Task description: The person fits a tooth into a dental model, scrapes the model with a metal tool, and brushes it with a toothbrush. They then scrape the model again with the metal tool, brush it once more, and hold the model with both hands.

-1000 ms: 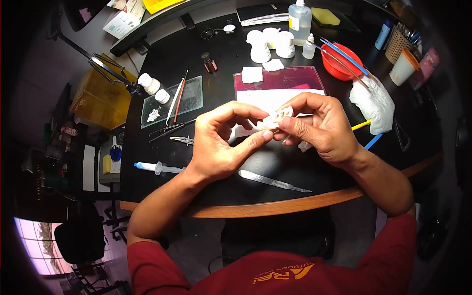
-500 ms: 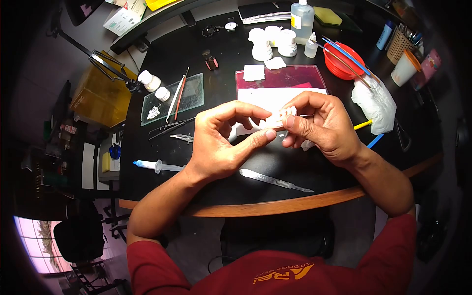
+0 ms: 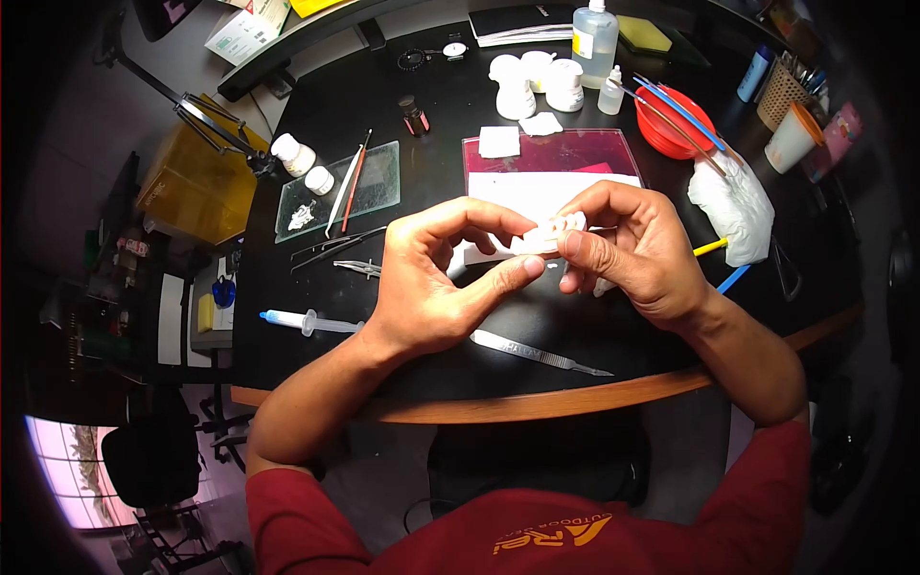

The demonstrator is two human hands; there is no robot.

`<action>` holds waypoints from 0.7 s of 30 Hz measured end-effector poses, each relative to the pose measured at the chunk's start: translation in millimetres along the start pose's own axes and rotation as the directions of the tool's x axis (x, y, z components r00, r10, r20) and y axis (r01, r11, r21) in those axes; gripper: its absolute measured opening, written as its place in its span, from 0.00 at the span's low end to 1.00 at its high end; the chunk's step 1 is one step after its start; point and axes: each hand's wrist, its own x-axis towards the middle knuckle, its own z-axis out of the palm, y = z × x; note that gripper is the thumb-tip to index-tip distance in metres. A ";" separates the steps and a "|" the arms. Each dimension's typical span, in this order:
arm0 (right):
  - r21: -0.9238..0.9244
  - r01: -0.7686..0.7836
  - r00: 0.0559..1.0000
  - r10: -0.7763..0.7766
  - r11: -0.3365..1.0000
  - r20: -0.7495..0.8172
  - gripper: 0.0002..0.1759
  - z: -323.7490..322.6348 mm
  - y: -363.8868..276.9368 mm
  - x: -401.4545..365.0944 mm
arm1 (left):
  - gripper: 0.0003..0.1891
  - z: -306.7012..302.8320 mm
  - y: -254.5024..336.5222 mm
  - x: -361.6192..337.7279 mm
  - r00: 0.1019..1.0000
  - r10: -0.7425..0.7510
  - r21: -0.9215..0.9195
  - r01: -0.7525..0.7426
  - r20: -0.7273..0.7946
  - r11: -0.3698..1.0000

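Between my two hands is a small white dental cast point(image 3: 548, 237), lifted over the table. My left hand point(image 3: 436, 273) pinches its left side with thumb and fingertips. On the other side, the thumb and curled fingers of my right hand point(image 3: 634, 251) grip it. The fingers cover part of the cast, so its underside is hidden. Below, a metal scalpel handle point(image 3: 537, 353) lies near the front edge. A syringe point(image 3: 311, 323) with a blue tip lies to the left, partly behind my left forearm.
A glass slab point(image 3: 379, 177) holds carving tools and a white jar. Tweezers point(image 3: 359, 268) lie beside it. White paper point(image 3: 503, 196) rests on a dark red plate point(image 3: 575, 149). Behind are white bottles and a red bowl point(image 3: 661, 134) with brushes; a tissue wad point(image 3: 747, 216) is right.
The dental cast has tilted slightly in my fingers, and more of its upper side shows. Both hands keep nearly the same place and grip.
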 end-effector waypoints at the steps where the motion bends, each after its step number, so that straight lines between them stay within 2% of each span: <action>1: -0.010 -0.007 1.000 0.007 1.000 -0.001 0.09 -0.4 -0.7 -0.5 | 0.13 0.2 0.0 0.3 1.000 0.003 -0.008 -0.003 0.005 1.000; 6: -0.061 -0.042 0.999 0.042 0.997 0.003 0.09 -1.7 -4.9 -1.1 | 0.14 -1.6 2.1 0.5 0.999 -0.005 -0.016 0.005 0.044 1.000; 10: -0.007 -0.004 1.000 0.005 1.000 0.006 0.10 0.5 -1.2 -1.0 | 0.15 -4.4 4.8 0.4 0.996 -0.026 0.028 0.024 0.082 0.999; 16: -0.014 -0.014 1.000 0.014 1.000 0.014 0.10 0.5 -4.2 -0.9 | 0.14 -4.9 3.6 0.7 0.996 -0.021 -0.013 0.022 0.090 1.000; 19: -0.014 -0.017 1.000 0.017 1.000 0.012 0.10 0.7 -5.4 -0.9 | 0.13 0.9 -0.7 0.3 1.000 -0.021 -0.071 0.022 0.015 0.997; 21: -0.009 -0.008 1.000 0.008 1.000 0.012 0.11 0.0 -2.4 -0.8 | 0.14 -2.9 2.0 0.4 0.997 -0.032 -0.027 0.033 0.066 0.999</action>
